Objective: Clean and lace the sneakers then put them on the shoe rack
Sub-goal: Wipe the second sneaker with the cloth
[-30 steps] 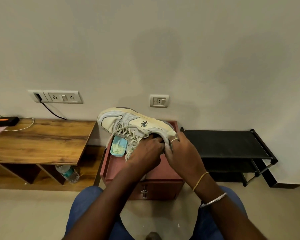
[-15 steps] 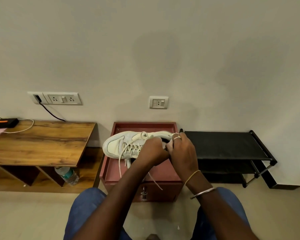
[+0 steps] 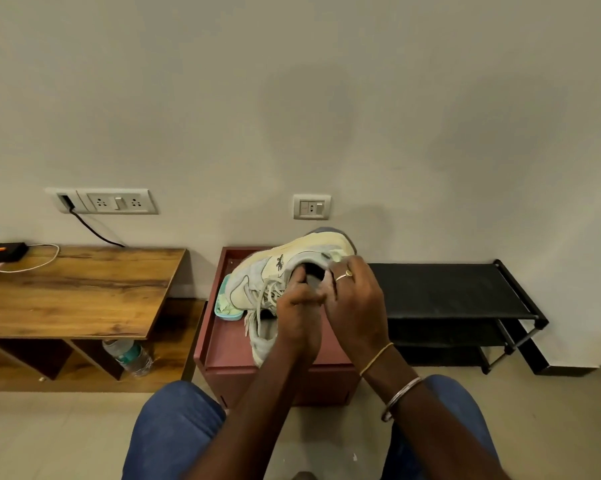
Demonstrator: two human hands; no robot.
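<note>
I hold a cream and pale-grey sneaker (image 3: 257, 275) above the red cabinet (image 3: 223, 344), tilted with its toe down to the left and its heel raised to the right. Loose laces (image 3: 257, 306) hang from its front. My left hand (image 3: 299, 317) grips the collar near the tongue, thumb inside the opening. My right hand (image 3: 354, 299), wearing a ring, grips the heel collar. A second pale sneaker (image 3: 262, 337) lies on the cabinet top, partly hidden under my left hand. The black shoe rack (image 3: 448, 289) stands just right of the cabinet.
A light blue tub (image 3: 224, 308) holding a yellowish cloth sits on the cabinet behind the sneaker's toe. A low wooden table (image 3: 77, 289) stands at the left with a plastic bottle (image 3: 129, 356) beneath it. The wall is close behind.
Half a second ago the sneaker sat low over the cabinet with its top facing me. It is now lifted and turned, side toward me, heel up to the right. Both hands stayed on its collar.
</note>
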